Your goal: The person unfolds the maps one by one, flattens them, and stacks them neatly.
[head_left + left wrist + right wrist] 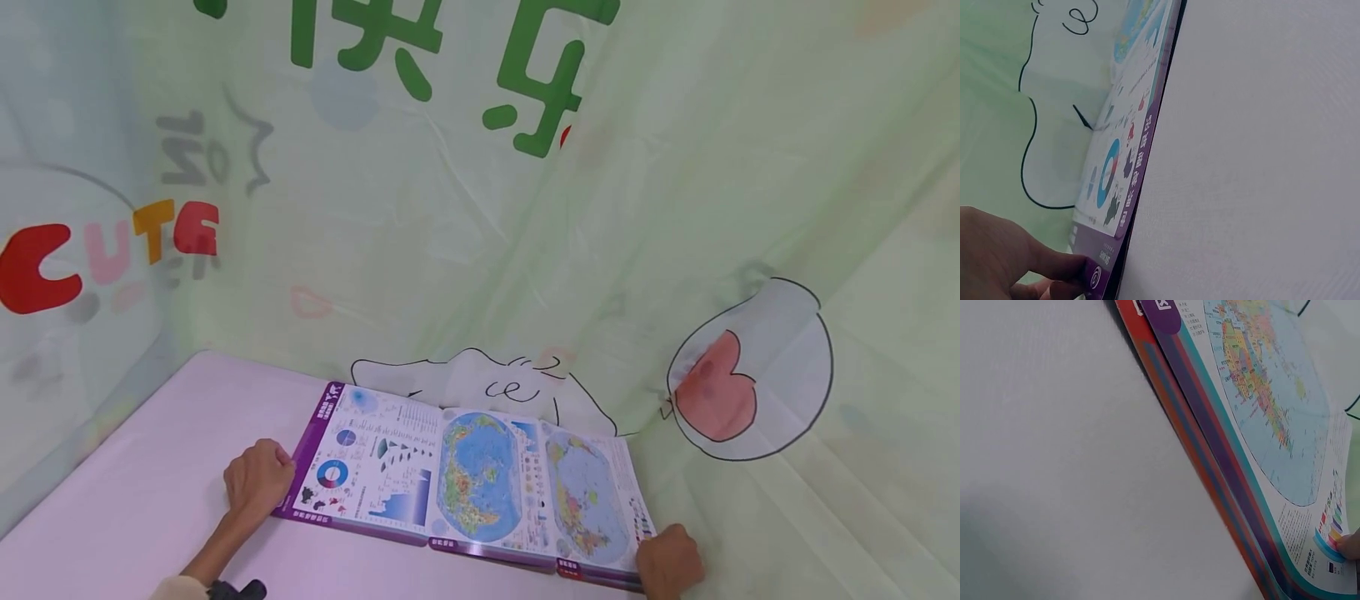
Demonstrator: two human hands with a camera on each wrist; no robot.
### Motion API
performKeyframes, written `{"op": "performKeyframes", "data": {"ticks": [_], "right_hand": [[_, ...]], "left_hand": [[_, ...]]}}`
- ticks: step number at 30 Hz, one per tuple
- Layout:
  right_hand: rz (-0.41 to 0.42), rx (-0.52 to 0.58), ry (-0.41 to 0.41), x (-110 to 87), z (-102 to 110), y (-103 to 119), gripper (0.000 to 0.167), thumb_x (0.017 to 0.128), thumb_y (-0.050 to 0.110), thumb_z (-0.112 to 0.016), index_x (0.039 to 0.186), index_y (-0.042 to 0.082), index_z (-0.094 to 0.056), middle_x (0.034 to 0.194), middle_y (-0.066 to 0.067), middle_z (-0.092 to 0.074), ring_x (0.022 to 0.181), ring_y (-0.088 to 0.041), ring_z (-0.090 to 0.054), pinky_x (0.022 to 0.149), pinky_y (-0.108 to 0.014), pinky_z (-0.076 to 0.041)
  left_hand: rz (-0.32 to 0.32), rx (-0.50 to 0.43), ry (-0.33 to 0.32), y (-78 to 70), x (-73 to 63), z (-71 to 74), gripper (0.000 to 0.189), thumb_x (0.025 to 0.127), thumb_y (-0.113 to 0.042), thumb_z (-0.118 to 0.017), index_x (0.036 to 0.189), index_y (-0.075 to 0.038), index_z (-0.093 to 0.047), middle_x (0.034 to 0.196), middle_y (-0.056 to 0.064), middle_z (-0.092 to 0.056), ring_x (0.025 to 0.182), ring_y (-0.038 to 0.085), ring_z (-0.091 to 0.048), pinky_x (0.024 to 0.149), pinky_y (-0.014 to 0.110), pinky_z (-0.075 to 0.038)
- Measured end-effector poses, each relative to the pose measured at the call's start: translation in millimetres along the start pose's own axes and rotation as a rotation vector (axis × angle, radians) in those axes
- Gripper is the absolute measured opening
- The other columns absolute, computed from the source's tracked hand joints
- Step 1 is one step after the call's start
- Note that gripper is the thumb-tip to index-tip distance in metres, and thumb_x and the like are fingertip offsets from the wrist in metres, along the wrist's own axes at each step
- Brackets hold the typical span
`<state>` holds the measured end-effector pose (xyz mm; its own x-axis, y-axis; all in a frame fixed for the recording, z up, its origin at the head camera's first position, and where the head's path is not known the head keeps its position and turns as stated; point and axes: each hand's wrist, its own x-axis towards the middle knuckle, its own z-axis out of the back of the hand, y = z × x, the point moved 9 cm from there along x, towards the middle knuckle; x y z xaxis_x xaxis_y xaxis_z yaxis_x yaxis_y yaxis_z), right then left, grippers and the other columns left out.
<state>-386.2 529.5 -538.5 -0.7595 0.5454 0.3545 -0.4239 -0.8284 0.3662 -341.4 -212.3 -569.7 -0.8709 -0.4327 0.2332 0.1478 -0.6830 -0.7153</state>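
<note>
A long fold-out map (480,467) with a purple left border lies spread across the table, printed with charts and two oval world maps. At its left end, my left hand (258,479) pinches the purple edge. The left wrist view shows the thumb (1063,265) against the corner of this border (1100,250), the other fingers curled below. My right hand (670,560) grips the near right corner. In the right wrist view only a fingertip (1349,545) shows, on the page by a colored legend; the rest of that hand is out of frame.
The table (217,400) has a pale pinkish cover. Behind it hangs a light green curtain (420,250) with printed letters and drawings, close along the map's far edge. Layered, color-striped panel edges (1210,462) run along the map's near side. A dark strap (236,590) sits at the left wrist.
</note>
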Motion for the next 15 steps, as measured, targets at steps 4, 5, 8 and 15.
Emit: {"op": "performKeyframes", "data": {"ticks": [4, 5, 8, 15], "right_hand": [[-0.052, -0.041, 0.017, -1.4, -0.9, -3.0, 0.024, 0.081, 0.002, -0.055, 0.088, -0.019, -0.062, 0.085, -0.04, -0.068, 0.079, -0.057, -0.068, 0.06, -0.057, -0.048], [-0.073, -0.062, 0.036, -1.3, -2.4, -4.5, 0.024, 0.081, 0.002, -0.055, 0.089, -0.019, -0.062, 0.085, -0.039, -0.068, 0.078, -0.055, -0.068, 0.061, -0.055, -0.048], [-0.132, -0.123, 0.104, -1.7, -7.4, -10.4, 0.023, 0.084, 0.002, -0.054, 0.09, -0.018, -0.063, 0.082, -0.034, -0.069, 0.076, -0.047, -0.069, 0.063, -0.05, -0.049], [-0.126, -0.093, 0.238, -4.2, -23.8, -25.2, 0.025, 0.087, 0.008, -0.052, 0.084, -0.013, -0.064, 0.073, -0.025, -0.067, 0.065, -0.034, -0.062, 0.056, -0.045, -0.048]], "left_hand": [[0.01, 0.007, 0.007, 0.1, -0.9, 0.2, 0.018, 0.094, -0.01, -0.073, 0.083, 0.004, -0.068, 0.069, 0.013, -0.067, 0.063, 0.026, -0.057, 0.062, 0.036, -0.041], [0.012, 0.007, 0.01, 0.1, -1.1, 0.3, 0.018, 0.094, -0.01, -0.073, 0.083, 0.004, -0.067, 0.069, 0.013, -0.067, 0.064, 0.026, -0.058, 0.063, 0.036, -0.041], [0.01, 0.008, 0.016, -1.4, -1.9, 0.2, 0.017, 0.093, -0.009, -0.073, 0.084, 0.004, -0.068, 0.07, 0.014, -0.067, 0.064, 0.027, -0.058, 0.063, 0.037, -0.042], [-0.008, 0.019, 0.011, 0.1, 0.6, -2.1, 0.017, 0.093, -0.01, -0.074, 0.083, 0.003, -0.069, 0.069, 0.012, -0.068, 0.062, 0.024, -0.057, 0.06, 0.034, -0.041]]}}
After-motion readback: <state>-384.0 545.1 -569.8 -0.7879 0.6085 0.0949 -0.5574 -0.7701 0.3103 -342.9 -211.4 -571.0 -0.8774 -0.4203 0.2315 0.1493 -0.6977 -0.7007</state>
